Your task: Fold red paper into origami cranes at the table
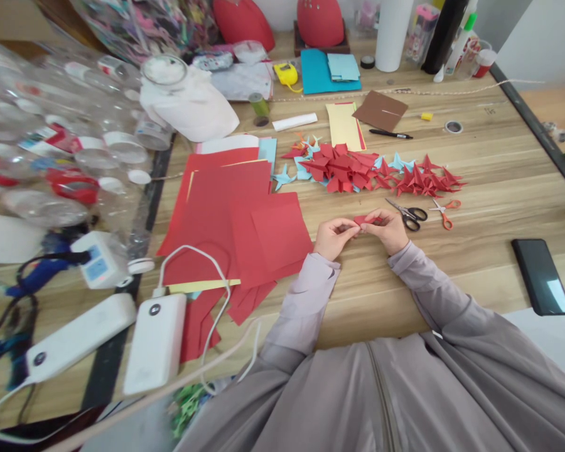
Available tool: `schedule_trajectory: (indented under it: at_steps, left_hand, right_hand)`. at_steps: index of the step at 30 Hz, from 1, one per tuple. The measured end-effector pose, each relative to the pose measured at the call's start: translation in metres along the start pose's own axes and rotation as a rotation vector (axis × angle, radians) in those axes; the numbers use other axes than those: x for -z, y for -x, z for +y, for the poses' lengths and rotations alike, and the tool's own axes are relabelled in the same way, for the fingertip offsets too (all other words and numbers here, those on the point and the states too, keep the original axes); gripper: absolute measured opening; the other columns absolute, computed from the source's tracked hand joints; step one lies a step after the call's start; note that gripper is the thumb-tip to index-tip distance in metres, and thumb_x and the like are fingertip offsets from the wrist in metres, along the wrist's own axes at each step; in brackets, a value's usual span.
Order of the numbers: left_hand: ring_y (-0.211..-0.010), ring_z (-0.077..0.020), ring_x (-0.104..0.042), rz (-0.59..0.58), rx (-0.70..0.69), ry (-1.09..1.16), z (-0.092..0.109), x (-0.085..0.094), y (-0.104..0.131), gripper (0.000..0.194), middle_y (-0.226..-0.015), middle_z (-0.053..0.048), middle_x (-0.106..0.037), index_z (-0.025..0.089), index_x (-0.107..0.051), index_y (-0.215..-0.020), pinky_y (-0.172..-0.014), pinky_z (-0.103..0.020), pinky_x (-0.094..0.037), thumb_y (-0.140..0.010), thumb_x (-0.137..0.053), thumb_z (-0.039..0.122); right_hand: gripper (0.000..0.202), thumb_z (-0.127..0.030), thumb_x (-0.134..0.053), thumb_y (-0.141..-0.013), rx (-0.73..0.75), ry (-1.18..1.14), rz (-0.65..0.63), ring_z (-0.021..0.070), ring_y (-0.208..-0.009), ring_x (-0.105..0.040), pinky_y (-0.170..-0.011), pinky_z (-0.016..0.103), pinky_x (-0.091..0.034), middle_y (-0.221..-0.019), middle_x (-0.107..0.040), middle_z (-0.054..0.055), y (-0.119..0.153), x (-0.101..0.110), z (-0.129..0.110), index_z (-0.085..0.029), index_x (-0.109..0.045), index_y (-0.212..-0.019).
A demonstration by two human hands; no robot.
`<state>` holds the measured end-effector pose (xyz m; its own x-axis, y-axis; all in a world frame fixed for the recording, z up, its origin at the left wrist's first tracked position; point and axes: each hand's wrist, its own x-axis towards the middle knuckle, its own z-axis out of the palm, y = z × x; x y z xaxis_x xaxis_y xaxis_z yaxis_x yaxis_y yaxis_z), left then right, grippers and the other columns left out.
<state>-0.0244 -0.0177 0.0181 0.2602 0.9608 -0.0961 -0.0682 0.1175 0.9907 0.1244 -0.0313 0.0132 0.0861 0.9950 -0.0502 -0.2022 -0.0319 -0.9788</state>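
Between my two hands, a small piece of folded red paper is pinched over the table. My left hand grips its left side with thumb and fingers. On the other side, my right hand pinches the paper too; the fingers hide much of it. Just beyond lies a pile of folded red paper stars, with some light blue ones among them. Black-handled scissors rest close to my right hand, and small orange-handled scissors lie beside them. Red paper sheets are stacked to the left.
White power banks with cables sit at the left front. Many clear plastic bottles crowd the far left. A phone lies at right. Towards the back are a pen, brown paper, a yellow tape measure and a tape roll.
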Motion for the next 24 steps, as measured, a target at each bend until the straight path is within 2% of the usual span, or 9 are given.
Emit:
schedule_trajectory:
  at_steps: [4,11,19,24]
  left_hand:
    - [-0.04,-0.0059,-0.045,0.04,0.022,0.016,0.0008,-0.0003,-0.0012,0.017,-0.045,0.003,-0.055,0.014,-0.065,-0.066,-0.043,-0.019,-0.037,-0.06,-0.073,0.028]
    - [-0.04,-0.0059,-0.046,0.077,0.025,0.053,-0.001,-0.002,-0.0023,0.018,-0.046,0.003,-0.056,0.013,-0.063,-0.064,-0.043,-0.019,-0.038,-0.059,-0.073,0.028]
    - [-0.043,-0.0072,-0.05,0.055,0.0,0.046,0.0001,-0.0018,-0.0016,0.02,-0.049,0.002,-0.058,0.014,-0.063,-0.064,-0.047,-0.021,-0.042,-0.059,-0.074,0.029]
    - [-0.047,-0.0085,-0.054,0.045,0.003,0.063,0.0004,-0.0008,-0.0007,0.02,-0.05,0.001,-0.06,0.014,-0.063,-0.066,-0.051,-0.022,-0.044,-0.06,-0.074,0.03]
  right_hand:
    - [0.021,-0.031,-0.079,-0.057,0.019,0.014,0.0,0.0111,-0.053,-0.06,-0.058,0.027,-0.05,-0.056,-0.064,-0.002,0.0009,-0.0016,-0.0026,-0.018,-0.064,-0.064]
    - [0.026,-0.032,-0.081,-0.052,-0.012,0.021,-0.022,0.0121,-0.056,-0.061,-0.06,0.028,-0.051,-0.06,-0.066,-0.002,0.0009,-0.002,-0.0019,-0.018,-0.064,-0.066]
    - [0.03,-0.035,-0.082,-0.05,-0.043,0.025,-0.04,0.0132,-0.059,-0.061,-0.065,0.031,-0.054,-0.064,-0.066,-0.001,-0.0003,-0.0011,-0.0026,-0.019,-0.064,-0.069]
    - [0.031,-0.032,-0.083,-0.049,-0.055,0.002,-0.034,0.0121,-0.056,-0.06,-0.061,0.029,-0.053,-0.061,-0.065,-0.002,-0.0003,0.0002,-0.0022,-0.018,-0.064,-0.069]
